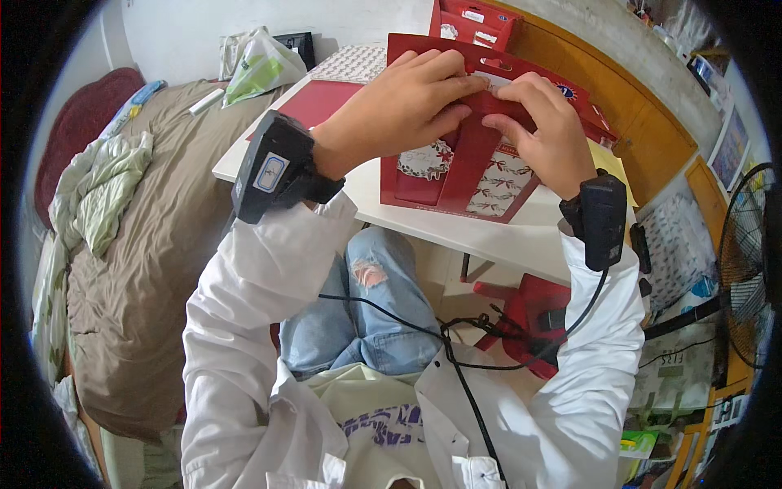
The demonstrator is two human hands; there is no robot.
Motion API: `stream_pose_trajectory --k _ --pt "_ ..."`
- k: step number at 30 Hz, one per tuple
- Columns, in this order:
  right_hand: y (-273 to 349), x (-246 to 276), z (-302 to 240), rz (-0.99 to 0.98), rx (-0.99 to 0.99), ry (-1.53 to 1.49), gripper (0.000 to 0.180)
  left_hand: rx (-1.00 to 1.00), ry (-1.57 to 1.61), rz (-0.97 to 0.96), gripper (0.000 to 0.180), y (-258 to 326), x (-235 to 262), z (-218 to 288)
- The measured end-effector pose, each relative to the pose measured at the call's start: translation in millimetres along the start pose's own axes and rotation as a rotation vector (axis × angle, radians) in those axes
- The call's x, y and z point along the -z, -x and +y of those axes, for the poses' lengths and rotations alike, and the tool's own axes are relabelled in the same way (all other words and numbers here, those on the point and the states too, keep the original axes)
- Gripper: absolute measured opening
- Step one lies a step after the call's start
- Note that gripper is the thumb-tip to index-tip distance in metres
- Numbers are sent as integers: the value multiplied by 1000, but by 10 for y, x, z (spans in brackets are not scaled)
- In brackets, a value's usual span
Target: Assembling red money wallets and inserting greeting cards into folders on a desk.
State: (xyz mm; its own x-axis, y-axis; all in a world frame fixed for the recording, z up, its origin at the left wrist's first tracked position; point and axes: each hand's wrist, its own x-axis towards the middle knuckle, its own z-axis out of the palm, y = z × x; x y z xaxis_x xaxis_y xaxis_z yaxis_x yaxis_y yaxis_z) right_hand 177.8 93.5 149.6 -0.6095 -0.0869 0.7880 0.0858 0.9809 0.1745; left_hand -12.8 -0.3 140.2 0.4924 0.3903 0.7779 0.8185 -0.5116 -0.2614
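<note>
While a bed fills the frame's left, a red card package, long axis pointing away, is pinched by left hand and right hand above the bench.

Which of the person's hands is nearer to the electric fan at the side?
The right. The right hand rests on the red package, on the side toward the fan; the left hand is farther away, across the package.

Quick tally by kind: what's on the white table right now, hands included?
Hands: 2, left hand, right hand, both on the red pack
Red packs: 2, second pack at the far edge
Red sheet: 1
Patterned sheet: 1
Total: 6
</note>
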Motion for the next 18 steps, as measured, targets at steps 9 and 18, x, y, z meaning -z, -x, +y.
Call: stream_pose_trajectory --k 9,18 --pt "-45 39 -143 -10 -101 -14 26 49 73 13 34 -42 -56 68" --pt "-22 10 -122 -17 -104 26 23 99 73 -3 28 -32 -91 77"
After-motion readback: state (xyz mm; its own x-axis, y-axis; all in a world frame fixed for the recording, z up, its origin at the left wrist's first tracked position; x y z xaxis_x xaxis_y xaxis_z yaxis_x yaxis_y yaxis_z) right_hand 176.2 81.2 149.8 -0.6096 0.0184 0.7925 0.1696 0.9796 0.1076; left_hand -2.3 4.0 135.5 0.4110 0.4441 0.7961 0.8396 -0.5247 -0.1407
